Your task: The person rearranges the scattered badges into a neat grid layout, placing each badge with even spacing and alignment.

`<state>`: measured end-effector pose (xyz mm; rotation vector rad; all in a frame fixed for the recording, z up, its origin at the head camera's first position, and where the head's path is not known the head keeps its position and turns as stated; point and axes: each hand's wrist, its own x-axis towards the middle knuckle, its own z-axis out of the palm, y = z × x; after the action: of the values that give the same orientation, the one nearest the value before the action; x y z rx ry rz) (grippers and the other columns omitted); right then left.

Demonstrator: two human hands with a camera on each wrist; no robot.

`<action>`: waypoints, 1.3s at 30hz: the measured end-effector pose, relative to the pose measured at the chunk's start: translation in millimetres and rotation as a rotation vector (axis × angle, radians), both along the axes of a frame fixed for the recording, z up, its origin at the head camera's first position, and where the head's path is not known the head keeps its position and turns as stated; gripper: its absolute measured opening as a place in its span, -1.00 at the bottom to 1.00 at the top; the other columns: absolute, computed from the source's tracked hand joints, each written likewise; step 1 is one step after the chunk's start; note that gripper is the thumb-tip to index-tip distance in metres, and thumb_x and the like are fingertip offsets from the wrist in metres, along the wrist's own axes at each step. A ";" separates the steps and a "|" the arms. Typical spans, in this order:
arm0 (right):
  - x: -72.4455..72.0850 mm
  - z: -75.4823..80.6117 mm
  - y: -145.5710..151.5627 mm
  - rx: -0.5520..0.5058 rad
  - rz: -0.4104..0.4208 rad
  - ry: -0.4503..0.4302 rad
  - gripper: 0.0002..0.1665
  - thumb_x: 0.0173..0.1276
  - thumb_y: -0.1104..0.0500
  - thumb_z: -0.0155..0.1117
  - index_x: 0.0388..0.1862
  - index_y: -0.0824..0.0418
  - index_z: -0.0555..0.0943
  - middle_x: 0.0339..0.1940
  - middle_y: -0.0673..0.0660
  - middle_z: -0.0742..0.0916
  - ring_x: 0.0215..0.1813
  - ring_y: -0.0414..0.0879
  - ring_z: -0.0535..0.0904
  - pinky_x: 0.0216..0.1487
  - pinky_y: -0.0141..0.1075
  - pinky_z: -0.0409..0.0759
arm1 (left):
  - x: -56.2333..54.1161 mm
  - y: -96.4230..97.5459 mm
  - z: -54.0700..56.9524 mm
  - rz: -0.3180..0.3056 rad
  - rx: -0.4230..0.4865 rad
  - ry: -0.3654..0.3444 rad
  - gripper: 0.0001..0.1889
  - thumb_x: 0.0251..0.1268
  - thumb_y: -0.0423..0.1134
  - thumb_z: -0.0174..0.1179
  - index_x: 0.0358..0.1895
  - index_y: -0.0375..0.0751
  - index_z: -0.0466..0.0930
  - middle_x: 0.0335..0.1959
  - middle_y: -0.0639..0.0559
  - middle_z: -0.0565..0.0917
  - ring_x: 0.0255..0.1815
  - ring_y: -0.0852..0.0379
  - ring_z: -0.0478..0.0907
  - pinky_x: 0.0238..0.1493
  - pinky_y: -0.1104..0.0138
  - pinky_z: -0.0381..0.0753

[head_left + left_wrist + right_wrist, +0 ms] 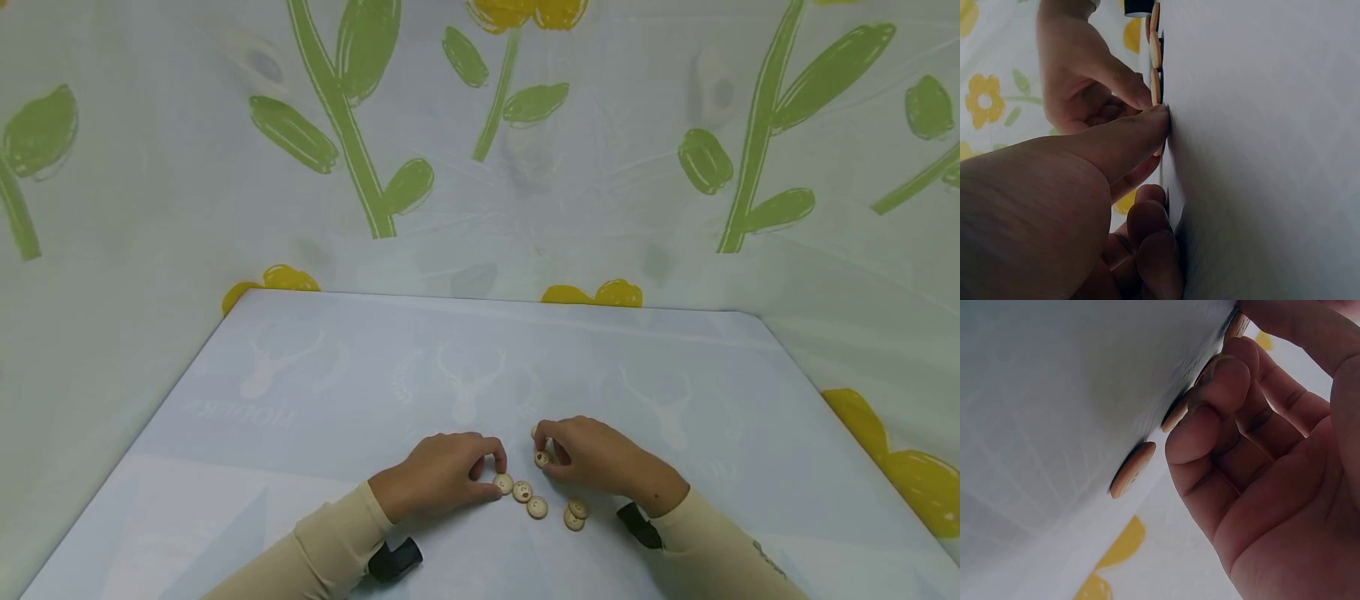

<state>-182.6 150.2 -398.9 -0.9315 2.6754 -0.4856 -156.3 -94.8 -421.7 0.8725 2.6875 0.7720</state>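
Observation:
Small round wooden buttons lie on the white table. My left hand [450, 473] pinches one button [503, 483] between thumb and index finger, low at the tabletop. Just right of it sit two more, a middle button [522, 492] and a lower button [537, 507]. My right hand [592, 454] holds another button [542, 458] between its thumb and bent index finger. Behind that index fingertip a further button [534, 432] is mostly hidden. In the right wrist view, a button [1134, 470] lies flat beyond the curled fingers [1194, 434].
Two overlapping buttons [574, 515] lie below the right hand, near its wrist. A dark camera [395, 560] is strapped at the left wrist, and another camera [640, 526] at the right. The tabletop [360, 375] ends against a flower-patterned curtain [600, 192].

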 end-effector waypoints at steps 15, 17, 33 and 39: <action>-1.0 -0.1 -0.8 -0.007 0.011 -0.004 -0.84 0.33 0.15 0.39 -0.16 0.03 0.60 -0.61 -0.18 0.49 -0.54 -0.37 0.34 -0.46 -0.43 0.38 | 0.1 0.6 -0.3 -0.006 0.001 0.015 -0.78 0.20 -0.01 0.41 -0.17 0.18 0.58 -0.52 0.27 0.42 -0.54 0.37 0.31 -0.46 0.42 0.29; -1.4 0.2 -1.0 -0.009 0.011 -0.006 -0.84 0.33 0.17 0.39 -0.15 0.04 0.60 -0.61 -0.17 0.49 -0.54 -0.36 0.34 -0.46 -0.43 0.38 | 0.0 0.7 -0.5 -0.006 0.001 0.015 -0.78 0.20 -0.01 0.41 -0.17 0.18 0.57 -0.52 0.27 0.42 -0.53 0.37 0.32 -0.46 0.42 0.29; 1.9 0.0 0.8 -0.014 0.006 -0.006 -0.80 0.33 0.16 0.39 -0.11 0.00 0.59 -0.61 -0.18 0.49 -0.53 -0.38 0.34 -0.45 -0.44 0.38 | 0.6 0.3 1.6 0.000 -0.001 -0.004 -0.79 0.20 -0.01 0.41 -0.17 0.18 0.59 -0.52 0.26 0.44 -0.53 0.37 0.32 -0.47 0.41 0.29; 6.5 1.5 6.3 0.004 -0.034 -0.022 -0.78 0.32 0.13 0.40 -0.08 -0.02 0.61 -0.59 -0.19 0.49 -0.52 -0.36 0.34 -0.45 -0.42 0.37 | 0.8 -0.8 2.1 -0.003 0.004 -0.008 -0.78 0.20 -0.02 0.41 -0.16 0.17 0.59 -0.52 0.25 0.44 -0.54 0.37 0.31 -0.47 0.42 0.28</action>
<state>-176.1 156.5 -397.4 -0.8762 2.6748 -0.4953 -155.5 -95.6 -419.6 0.8721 2.6777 0.7788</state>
